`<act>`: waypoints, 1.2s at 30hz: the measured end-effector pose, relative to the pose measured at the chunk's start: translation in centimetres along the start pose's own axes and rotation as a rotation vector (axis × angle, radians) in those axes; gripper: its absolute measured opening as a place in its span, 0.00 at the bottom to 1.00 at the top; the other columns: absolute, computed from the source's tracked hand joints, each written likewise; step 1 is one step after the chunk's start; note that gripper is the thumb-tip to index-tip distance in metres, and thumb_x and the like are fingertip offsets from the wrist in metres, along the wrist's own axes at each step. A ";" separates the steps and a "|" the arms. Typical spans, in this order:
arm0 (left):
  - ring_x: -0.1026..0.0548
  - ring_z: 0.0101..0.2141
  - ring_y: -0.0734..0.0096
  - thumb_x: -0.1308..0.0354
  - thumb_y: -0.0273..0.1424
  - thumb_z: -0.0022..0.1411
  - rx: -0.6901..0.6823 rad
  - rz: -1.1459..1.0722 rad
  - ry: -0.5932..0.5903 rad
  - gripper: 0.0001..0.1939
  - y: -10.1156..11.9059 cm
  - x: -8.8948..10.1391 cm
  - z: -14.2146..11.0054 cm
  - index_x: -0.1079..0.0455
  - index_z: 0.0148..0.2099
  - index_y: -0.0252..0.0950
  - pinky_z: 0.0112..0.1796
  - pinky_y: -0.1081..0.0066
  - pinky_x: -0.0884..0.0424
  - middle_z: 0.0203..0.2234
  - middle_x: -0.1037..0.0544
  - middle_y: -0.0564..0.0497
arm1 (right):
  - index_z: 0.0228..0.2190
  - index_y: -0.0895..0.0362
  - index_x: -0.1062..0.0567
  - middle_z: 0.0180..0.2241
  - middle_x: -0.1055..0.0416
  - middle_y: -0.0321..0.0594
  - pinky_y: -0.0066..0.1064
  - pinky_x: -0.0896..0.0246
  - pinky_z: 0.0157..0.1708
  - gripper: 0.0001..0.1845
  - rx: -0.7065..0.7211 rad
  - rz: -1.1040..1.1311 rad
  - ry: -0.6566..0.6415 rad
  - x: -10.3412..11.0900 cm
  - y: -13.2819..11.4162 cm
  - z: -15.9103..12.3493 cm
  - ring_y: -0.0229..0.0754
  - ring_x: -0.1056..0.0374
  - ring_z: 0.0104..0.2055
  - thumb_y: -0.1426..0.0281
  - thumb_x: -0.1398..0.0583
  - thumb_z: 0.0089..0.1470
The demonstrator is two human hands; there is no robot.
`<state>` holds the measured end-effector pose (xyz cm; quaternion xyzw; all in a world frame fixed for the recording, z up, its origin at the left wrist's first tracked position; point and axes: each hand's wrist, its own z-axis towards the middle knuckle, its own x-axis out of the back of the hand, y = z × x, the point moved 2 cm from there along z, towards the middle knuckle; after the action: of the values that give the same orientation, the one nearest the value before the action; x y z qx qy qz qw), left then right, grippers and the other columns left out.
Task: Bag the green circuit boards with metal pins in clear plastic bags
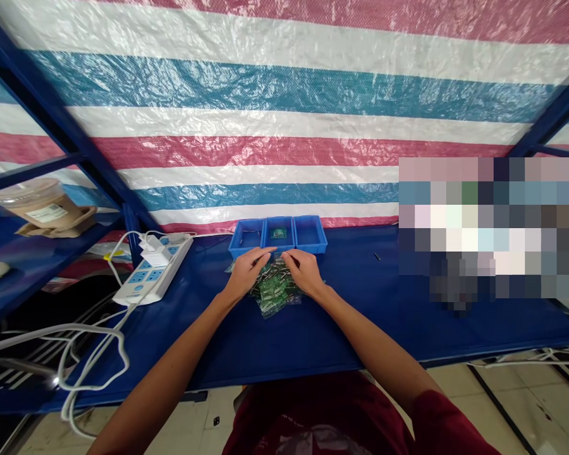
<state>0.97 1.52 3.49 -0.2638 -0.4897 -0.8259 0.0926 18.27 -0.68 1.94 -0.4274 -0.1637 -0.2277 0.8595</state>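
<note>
A pile of small clear bags (275, 294) holding green pieces and dark pin-like metal parts lies on the blue table, between and below my hands. My left hand (247, 272) is at the pile's left side, its thumb and fingertips closed together. Opposite it, my right hand (306, 272) is closed in a similar pinch. The fingertips almost meet above the pile's far edge; whatever they grip is too small to make out. Just beyond stand a left blue bin (234, 243) with a few thin parts, a middle blue bin (279, 244) with green pieces, and a right blue bin (312, 240).
A white power strip (154, 272) with a plugged-in charger and loose white cables (118, 341) occupies the left side. A lidded drink cup (45, 202) sits on the left shelf. One small dark part (377, 256) lies to the right. A striped plastic sheet (284, 151) hangs behind.
</note>
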 end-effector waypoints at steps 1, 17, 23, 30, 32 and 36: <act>0.36 0.23 0.75 0.47 0.42 0.63 -0.026 0.035 -0.007 0.17 0.1 0.1 0.0 0.25 0.44 0.35 0.25 0.74 0.37 0.25 0.29 0.51 | 0.28 0.57 0.26 0.25 0.29 0.40 0.29 0.45 0.30 0.21 0.000 -0.001 0.007 0.0 0.0 0.0 0.39 0.36 0.27 0.61 0.51 0.63; 0.35 0.18 0.76 0.41 0.42 0.58 0.075 -0.191 0.028 0.20 0.1 0.3 -0.1 0.27 0.46 0.33 0.22 0.75 0.36 0.19 0.27 0.54 | 0.32 0.56 0.24 0.28 0.28 0.39 0.28 0.42 0.31 0.15 0.098 0.046 -0.094 -0.3 -0.1 -0.1 0.38 0.36 0.28 0.63 0.47 0.62; 0.29 0.25 0.71 0.40 0.45 0.55 0.044 -0.110 0.024 0.18 -0.4 0.3 0.2 0.25 0.33 0.33 0.27 0.73 0.31 0.24 0.24 0.49 | 0.32 0.57 0.26 0.29 0.27 0.40 0.28 0.42 0.34 0.16 0.066 0.036 -0.074 -0.2 -0.1 0.1 0.39 0.34 0.31 0.63 0.49 0.63; 0.30 0.25 0.72 0.41 0.45 0.57 0.005 -0.034 -0.050 0.18 -0.3 0.4 0.2 0.24 0.35 0.33 0.27 0.74 0.32 0.25 0.24 0.49 | 0.29 0.56 0.28 0.26 0.29 0.38 0.28 0.44 0.33 0.19 0.036 0.009 -0.091 0.0 -0.4 0.0 0.39 0.35 0.29 0.62 0.51 0.64; 0.30 0.25 0.72 0.40 0.44 0.56 0.010 -0.074 -0.031 0.18 -0.2 0.3 0.1 0.24 0.33 0.32 0.27 0.74 0.31 0.26 0.24 0.48 | 0.27 0.56 0.29 0.25 0.31 0.37 0.28 0.45 0.32 0.20 0.035 -0.006 -0.100 -0.1 -0.3 0.0 0.38 0.36 0.28 0.61 0.52 0.64; 0.33 0.21 0.75 0.38 0.43 0.53 0.080 -0.202 0.037 0.16 -0.1 0.1 0.1 0.24 0.33 0.32 0.21 0.75 0.35 0.22 0.25 0.50 | 0.26 0.56 0.29 0.24 0.31 0.37 0.28 0.46 0.31 0.20 0.038 -0.016 -0.135 -0.4 -0.2 0.0 0.38 0.37 0.27 0.61 0.52 0.64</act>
<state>0.90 1.68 3.51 -0.1941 -0.5447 -0.8153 0.0285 17.85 -0.74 1.90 -0.4239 -0.2290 -0.2018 0.8527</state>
